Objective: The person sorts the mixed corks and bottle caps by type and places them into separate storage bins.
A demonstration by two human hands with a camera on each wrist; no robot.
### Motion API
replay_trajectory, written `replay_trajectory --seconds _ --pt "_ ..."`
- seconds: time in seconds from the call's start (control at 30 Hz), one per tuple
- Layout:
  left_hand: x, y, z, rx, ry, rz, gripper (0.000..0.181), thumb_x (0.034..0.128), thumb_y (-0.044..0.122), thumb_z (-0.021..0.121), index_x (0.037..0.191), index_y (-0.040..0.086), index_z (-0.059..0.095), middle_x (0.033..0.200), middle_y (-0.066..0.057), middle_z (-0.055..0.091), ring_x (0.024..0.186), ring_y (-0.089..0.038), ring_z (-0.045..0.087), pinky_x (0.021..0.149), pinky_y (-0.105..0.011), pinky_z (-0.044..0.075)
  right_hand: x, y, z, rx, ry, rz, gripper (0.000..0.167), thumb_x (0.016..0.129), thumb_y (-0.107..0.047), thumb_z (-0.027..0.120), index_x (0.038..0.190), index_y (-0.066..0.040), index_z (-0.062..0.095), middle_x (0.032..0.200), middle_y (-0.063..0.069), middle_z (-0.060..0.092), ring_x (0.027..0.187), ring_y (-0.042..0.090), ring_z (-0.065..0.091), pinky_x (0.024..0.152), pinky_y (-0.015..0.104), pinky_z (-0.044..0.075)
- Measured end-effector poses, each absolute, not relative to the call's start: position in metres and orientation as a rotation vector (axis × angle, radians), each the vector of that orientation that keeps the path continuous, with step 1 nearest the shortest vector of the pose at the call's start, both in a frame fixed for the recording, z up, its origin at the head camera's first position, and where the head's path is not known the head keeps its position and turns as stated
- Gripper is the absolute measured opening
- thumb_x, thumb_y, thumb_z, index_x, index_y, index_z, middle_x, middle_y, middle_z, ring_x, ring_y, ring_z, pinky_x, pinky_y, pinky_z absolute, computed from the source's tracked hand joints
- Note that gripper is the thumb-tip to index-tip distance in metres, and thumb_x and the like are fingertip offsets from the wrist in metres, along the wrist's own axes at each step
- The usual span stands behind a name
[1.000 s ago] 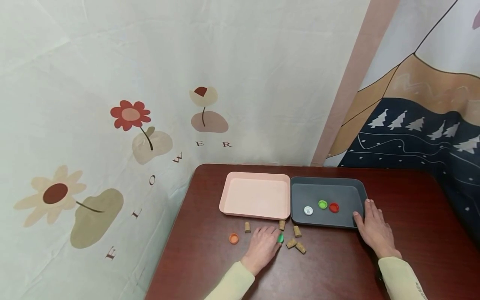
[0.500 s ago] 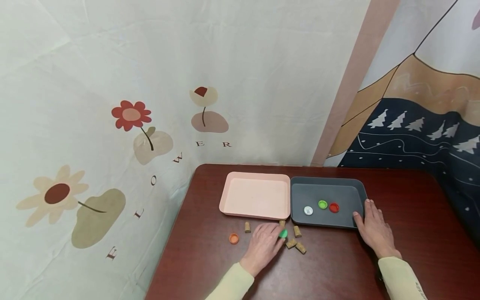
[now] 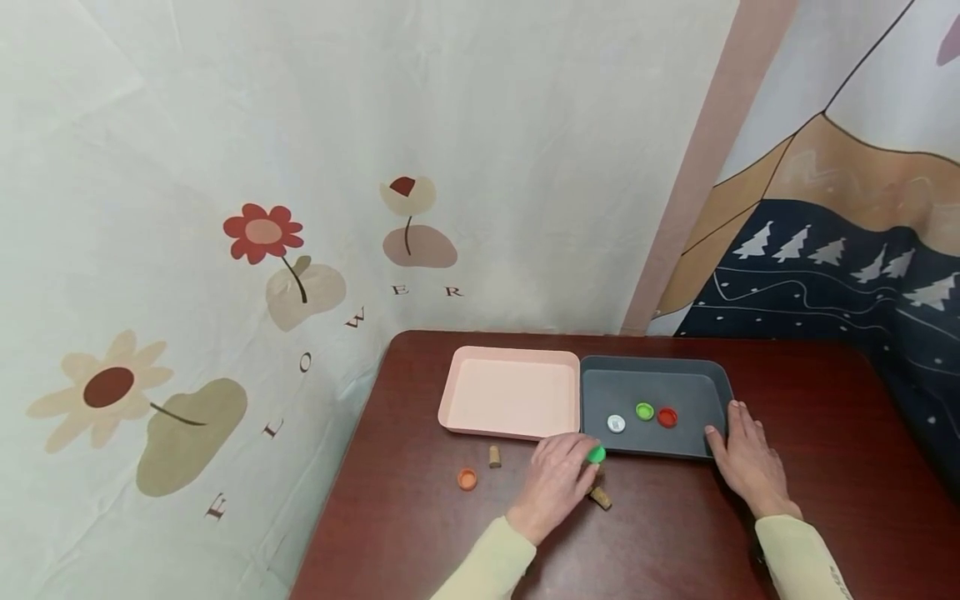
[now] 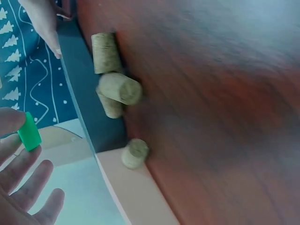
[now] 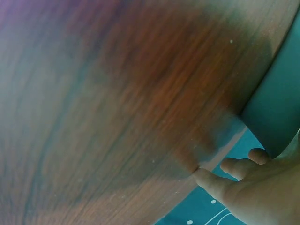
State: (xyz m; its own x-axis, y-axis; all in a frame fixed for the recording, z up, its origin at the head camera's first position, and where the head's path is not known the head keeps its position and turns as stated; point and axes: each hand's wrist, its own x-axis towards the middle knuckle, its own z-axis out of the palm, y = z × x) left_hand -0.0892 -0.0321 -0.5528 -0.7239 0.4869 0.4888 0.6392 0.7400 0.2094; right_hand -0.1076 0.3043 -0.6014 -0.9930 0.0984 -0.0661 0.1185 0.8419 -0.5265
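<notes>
"By the near edge of the grey tray, close to where it meets the pink tray, is the green cap, seemingly off the table; how do you think it handles?"

"Light, I'd guess, and stiff; it looks like hard plastic, so it should neither squash nor crack easily, though a surface that smooth could slip from dry fingertips."

"Where is the best hold?"

"Across its width, by the edge, thumb on one side and a finger or two opposite; that is roughly how the left hand has it, pinched near the fingertips, with the outer fingers spread loosely off it."

"And the right hand?"

"It grips nothing that I can see; its fingers lie fairly straight along the right end of the grey tray, thumb at the rim; I cannot tell whether it presses or merely rests."

"How does the cap look?"

"Short, round and one plain bright green; the left wrist view catches it edge-on, thick for its width (more a stubby button than a thin disc); the red cap and the orange cap show a raised rim round a hollow, but whether this one is hollow I can't tell."

"Near it?"

"Corks, dull and speckled; beside them its green is easily picked out."
</notes>
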Motion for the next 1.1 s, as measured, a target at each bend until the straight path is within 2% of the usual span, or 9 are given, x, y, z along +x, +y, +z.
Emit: replay_trajectory --seconds 0.23,0.57,1.1 --pt "-0.098 -0.011 -0.550 -0.899 -2.494 -0.494 0.032 0.0911 0.028 0.081 0.120 0.019 0.073 0.115 0.007 0.070 0.108 -0.008 0.065 0.099 -0.026 0.048 -0.105 0.304 -0.602 0.184 2.974 -0.853 0.082 0.111 -0.046 0.037 0.161 0.009 0.004 0.165 0.036 0.005 0.145 0.064 0.010 0.102 0.084 0.019" --pt "-0.111 0.017 -0.538 -0.941 -2.504 -0.475 0.031 0.0938 0.030 0.078 0.122 0.019 0.073 0.117 0.007 0.072 0.111 -0.009 0.066 0.099 -0.026 0.049 -0.106 0.303 -0.602 0.181 2.998 -0.838 0.082 0.110 -0.049 0.035 0.161 0.009 0.006 0.165 0.035 0.007 0.145 0.064 0.013 0.102 0.084 0.021" --pt "-0.141 0.054 -0.549 -1.008 -2.561 -0.239 0.021 0.0967 0.036 0.072 0.114 0.025 0.073 0.111 0.012 0.071 0.101 -0.005 0.067 0.084 -0.023 0.053 -0.108 0.304 -0.604 0.175 3.006 -0.861 0.081 0.111 -0.048 0.036 0.162 0.008 0.006 0.166 0.035 0.006 0.145 0.064 0.013 0.101 0.084 0.021"
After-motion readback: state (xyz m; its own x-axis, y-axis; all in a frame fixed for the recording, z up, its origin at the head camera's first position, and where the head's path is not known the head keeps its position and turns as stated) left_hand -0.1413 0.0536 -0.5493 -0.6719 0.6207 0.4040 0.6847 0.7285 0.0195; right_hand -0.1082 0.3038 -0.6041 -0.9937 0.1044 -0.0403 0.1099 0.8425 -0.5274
